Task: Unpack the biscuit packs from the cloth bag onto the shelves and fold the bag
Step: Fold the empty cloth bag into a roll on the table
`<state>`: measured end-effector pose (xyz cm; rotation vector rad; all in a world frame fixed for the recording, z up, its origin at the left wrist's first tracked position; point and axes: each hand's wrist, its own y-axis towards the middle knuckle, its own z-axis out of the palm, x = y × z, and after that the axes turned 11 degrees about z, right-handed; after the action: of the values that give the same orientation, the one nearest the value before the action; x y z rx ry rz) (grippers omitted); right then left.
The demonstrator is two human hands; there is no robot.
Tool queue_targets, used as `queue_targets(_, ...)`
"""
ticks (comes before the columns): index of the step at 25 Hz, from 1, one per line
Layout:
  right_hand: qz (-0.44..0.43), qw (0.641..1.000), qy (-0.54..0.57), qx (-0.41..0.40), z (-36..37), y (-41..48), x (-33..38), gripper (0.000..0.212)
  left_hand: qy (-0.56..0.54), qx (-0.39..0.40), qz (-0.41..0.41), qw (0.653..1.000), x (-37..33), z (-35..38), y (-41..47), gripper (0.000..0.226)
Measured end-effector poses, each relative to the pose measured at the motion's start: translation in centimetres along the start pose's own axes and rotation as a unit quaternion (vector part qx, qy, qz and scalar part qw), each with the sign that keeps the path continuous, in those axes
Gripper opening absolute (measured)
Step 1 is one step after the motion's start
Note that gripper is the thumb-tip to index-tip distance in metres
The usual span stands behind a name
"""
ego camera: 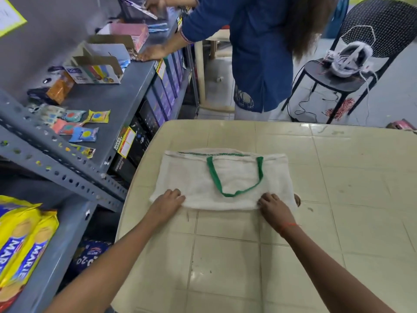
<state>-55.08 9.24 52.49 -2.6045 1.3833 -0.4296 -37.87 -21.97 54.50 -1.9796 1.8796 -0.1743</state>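
Note:
A white cloth bag [194, 184] with green handles lies flat on the beige tiled table [338, 199], its handle loop turned onto the cloth. My left hand [168, 201] grips the bag's near left edge. My right hand [274, 205] grips its near right edge. Yellow Marie biscuit packs [24, 242] lie on the grey metal shelf [67, 240] at the lower left. A dark blue biscuit pack [90, 256] shows on a lower shelf under my left arm.
The grey shelving unit [108, 105] along the left holds small sachets, an open carton and dark boxes. A person in a blue top [255, 53] stands beyond the table, hands on the shelf. A black chair [352, 71] with a white device and cables is at the right.

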Motion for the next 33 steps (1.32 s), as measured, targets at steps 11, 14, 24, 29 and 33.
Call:
queue_targets(11,0.158,0.866,-0.073,0.469,-2.4,-7.4,2.2,0.047,-0.104,0.386,-0.004,0.917,-4.9,-1.2,-6.8,0.02)
queue_targets(14,0.18,0.88,-0.013,0.439,-6.3,-6.5,1.0,0.025,-0.146,0.351,0.001,0.925,-3.4,-4.8,-4.7,0.016)
queue_targets(24,0.148,0.982,-0.002,-0.114,-3.3,-1.7,3.7,0.044,-0.039,0.027,-0.205,0.978,-2.4,-4.4,0.5,0.034)
queue_targets(29,-0.006,0.995,-0.049,-0.082,3.1,-5.8,5.9,0.09,-0.006,-0.093,0.016,0.996,-8.7,2.9,-3.4,0.097)
queue_targets(33,0.011,0.989,-0.101,-0.104,4.1,-7.6,0.8,0.083,0.093,-0.098,0.031,0.99,-6.8,6.9,-6.3,0.101)
